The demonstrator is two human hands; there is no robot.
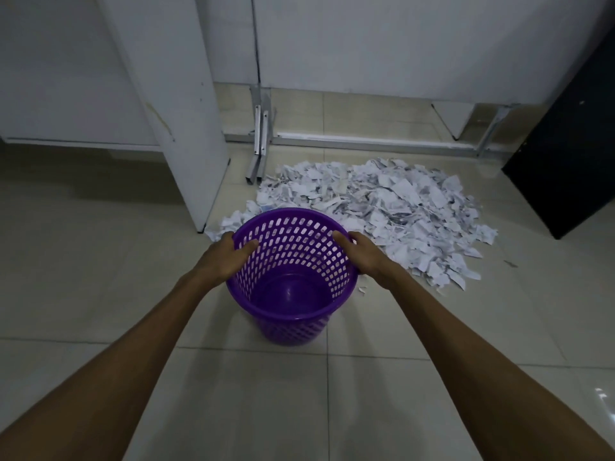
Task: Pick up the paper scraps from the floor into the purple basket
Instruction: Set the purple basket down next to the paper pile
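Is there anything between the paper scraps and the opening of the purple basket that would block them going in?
Nothing visible blocks it. The purple basket is open and empty, beside the paper scraps; both hands grip only its rim.

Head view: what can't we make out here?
- Left hand, right hand: fingers outside the purple basket rim, hidden by its wall.
- Paper scraps: near edge hidden behind the basket; print too small to read.
- Black cabinet: cut off by the right edge.
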